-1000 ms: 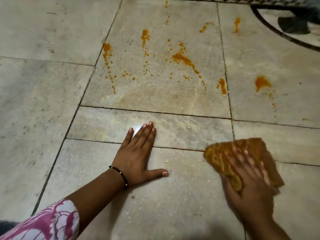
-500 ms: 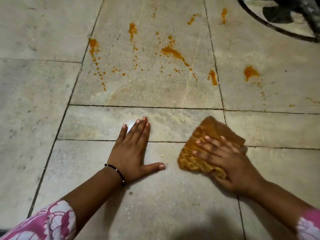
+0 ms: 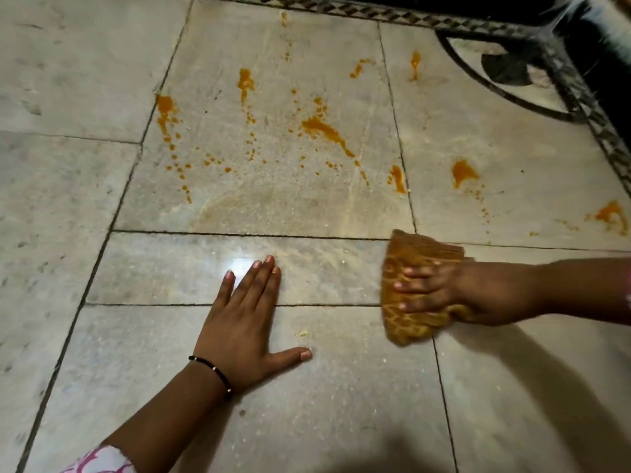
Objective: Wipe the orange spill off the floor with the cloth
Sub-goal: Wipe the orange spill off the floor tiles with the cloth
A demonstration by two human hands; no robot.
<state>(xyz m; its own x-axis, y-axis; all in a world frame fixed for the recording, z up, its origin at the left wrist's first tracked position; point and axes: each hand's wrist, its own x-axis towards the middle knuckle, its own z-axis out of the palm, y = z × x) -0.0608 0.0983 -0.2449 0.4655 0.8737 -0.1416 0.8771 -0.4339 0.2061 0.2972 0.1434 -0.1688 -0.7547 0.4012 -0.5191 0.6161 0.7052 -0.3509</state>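
**Mia:** Cloth (image 3: pixel 415 285) first. Where is it?

**Sam:** It is on the floor (image 3: pixel 307 404), on the right side. It is brown and orange, and it is bunched up. The right hand (image 3: pixel 444 291) lies on top of it. The fingers (image 3: pixel 409 285) are spread out and press the cloth flat down. They point to the left.

**Mia:** Is the hand squeezing it?

**Sam:** No, it does not grab it. It just pushes down on it with a flat, open palm.

**Mia:** And the other hand?

**Sam:** The left hand (image 3: pixel 239 329) is flat on the floor too, in the middle, near us. Its fingers are close together and point far away. The thumb sticks out to the right. It holds nothing. A thin black bracelet (image 3: pixel 213 373) is on that wrist, and a bit of pink and white sleeve (image 3: pixel 99 460) shows at the bottom.

**Mia:** Where is the orange spill (image 3: pixel 322 129)?

**Sam:** It is farther away than both hands, in many blobs and little drops on the big tile. More blobs are on the far right. The cloth sits just near the closest drops but does not touch them.

**Mia:** Anything else?

**Sam:** A dark metal frame (image 3: pixel 546 46) stands in the far right corner.
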